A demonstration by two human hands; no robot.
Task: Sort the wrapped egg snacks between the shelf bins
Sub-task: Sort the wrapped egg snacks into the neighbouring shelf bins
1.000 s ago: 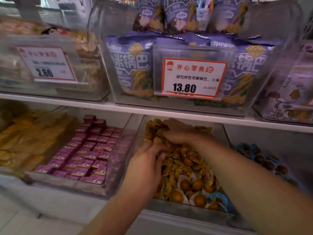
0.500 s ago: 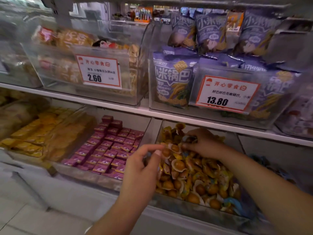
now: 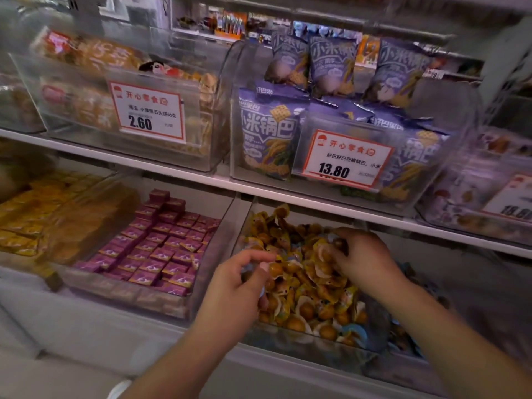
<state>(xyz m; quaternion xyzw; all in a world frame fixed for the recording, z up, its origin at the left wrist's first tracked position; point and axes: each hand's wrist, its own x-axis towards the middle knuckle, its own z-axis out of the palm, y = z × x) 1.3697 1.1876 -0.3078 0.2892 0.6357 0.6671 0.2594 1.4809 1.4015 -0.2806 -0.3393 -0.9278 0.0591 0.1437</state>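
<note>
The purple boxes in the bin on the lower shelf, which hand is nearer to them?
Left. The left hand is at the near left edge of the egg snack bin, beside the purple boxes. The right hand is further right, over the egg snacks.

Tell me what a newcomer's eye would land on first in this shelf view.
First the two hands, left hand and right hand, working in the clear bin of yellow wrapped egg snacks at lower centre. Next the red-bordered price tags, 2.60 and 13.80, on the upper bins. Then the purple boxes, lower left.
</note>
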